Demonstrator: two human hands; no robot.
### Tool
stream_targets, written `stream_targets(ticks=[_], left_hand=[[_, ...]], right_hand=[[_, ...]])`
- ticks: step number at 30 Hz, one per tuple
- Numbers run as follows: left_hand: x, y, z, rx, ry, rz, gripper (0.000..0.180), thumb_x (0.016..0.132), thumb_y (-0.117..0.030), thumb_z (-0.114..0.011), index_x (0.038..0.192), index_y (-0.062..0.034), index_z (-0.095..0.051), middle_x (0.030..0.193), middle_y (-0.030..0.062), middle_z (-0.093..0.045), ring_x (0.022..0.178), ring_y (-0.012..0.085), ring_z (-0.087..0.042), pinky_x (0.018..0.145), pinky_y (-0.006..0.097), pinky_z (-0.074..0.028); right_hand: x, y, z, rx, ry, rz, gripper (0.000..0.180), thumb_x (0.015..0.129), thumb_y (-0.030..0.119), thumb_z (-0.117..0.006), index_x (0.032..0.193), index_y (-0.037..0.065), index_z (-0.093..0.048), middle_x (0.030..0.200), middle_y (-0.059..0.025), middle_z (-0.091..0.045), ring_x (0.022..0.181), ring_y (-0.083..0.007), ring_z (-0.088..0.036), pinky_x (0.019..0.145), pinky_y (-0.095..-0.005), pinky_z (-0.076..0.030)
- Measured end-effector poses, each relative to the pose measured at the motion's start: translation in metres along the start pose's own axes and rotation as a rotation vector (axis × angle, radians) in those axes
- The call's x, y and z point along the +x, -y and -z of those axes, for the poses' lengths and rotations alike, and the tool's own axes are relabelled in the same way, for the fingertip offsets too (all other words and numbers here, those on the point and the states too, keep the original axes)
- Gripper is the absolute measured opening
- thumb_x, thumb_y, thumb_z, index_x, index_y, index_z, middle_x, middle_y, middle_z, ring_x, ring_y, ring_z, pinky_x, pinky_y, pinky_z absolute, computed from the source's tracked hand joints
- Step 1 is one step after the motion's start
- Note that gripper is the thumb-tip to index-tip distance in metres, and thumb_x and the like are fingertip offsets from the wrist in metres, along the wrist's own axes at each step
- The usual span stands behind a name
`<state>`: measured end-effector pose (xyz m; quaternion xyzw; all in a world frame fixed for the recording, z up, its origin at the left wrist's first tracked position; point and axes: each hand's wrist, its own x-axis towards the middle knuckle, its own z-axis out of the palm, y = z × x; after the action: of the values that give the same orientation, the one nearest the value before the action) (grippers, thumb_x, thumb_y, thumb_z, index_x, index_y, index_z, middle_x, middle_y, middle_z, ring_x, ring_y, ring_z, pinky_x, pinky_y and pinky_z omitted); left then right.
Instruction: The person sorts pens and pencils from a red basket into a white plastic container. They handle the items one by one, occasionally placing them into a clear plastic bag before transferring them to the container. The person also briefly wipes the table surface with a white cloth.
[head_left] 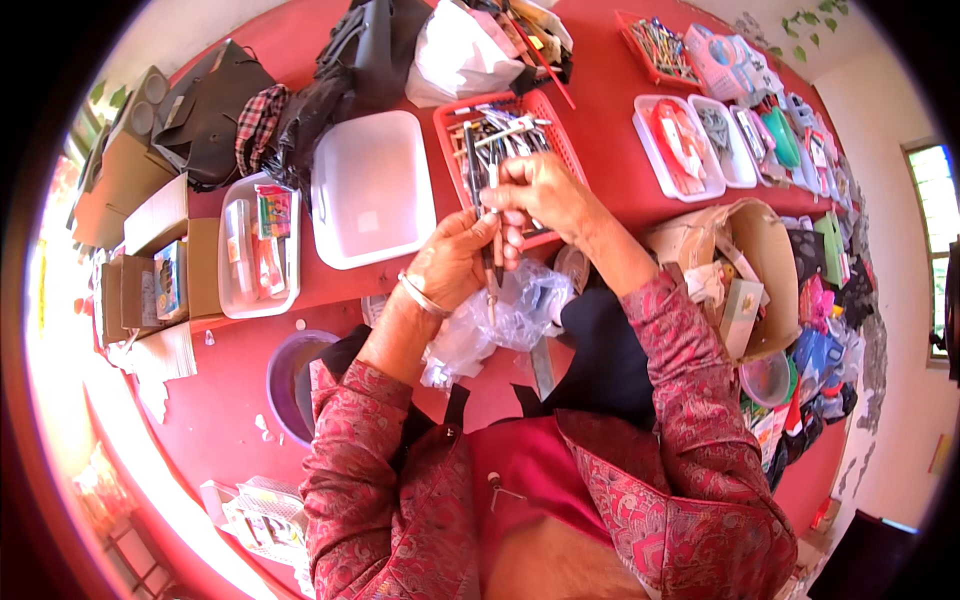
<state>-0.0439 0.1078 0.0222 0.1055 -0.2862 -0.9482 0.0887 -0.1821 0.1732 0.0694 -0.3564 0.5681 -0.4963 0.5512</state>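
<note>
My left hand (pixel 452 258), with a bangle at its wrist, is closed around slim dark pen-like sticks (pixel 472 160) that stand nearly upright. Whether these are pens or brushes, I cannot make out. Against them, the fingers of my right hand (pixel 548 195) are pinched near the upper part; the fingertips of both hands almost meet. Just beyond lies a red plastic basket (pixel 567 140) full of similar pens and sticks, partly hidden by my hands. Below the hands, a crumpled clear plastic bag (pixel 470 335) lies over my lap.
Left of the basket is a white tray (pixel 370 190), then a smaller container (pixel 280 295) with packets and an open cardboard box (pixel 205 265). Dark bags (pixel 215 110) stand behind. On the right are a large carton (pixel 775 290) and white trays (pixel 735 170). A purple bucket (pixel 290 385) stands lower left.
</note>
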Motion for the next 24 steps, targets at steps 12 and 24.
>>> stream_targets(ticks=[12,24], left_hand=[[-0.001,-0.005,0.006,0.027,-0.026,0.081,0.026,0.089,-0.013,-0.039,0.103,0.0071,-0.047,0.092,0.0164,-0.058,0.075,0.0164,-0.059,0.069,0.025,-0.050],[0.003,-0.016,0.012,-0.213,-0.235,-0.119,0.025,0.089,-0.013,-0.033,0.101,0.0056,-0.046,0.107,0.0195,-0.052,0.100,0.0269,-0.050,0.089,0.037,-0.040]], right_hand=[[-0.009,0.016,0.047,0.038,-0.558,0.285,0.016,0.080,0.018,-0.057,0.079,0.002,-0.056,0.054,0.0016,-0.047,0.039,-0.0023,-0.037,0.033,-0.0143,-0.025],[-0.002,-0.043,-0.043,-1.484,-0.419,1.102,0.021,0.071,0.005,-0.050,0.090,0.002,-0.058,0.089,-0.0101,-0.058,0.082,-0.0201,-0.057,0.069,-0.0291,-0.046]])
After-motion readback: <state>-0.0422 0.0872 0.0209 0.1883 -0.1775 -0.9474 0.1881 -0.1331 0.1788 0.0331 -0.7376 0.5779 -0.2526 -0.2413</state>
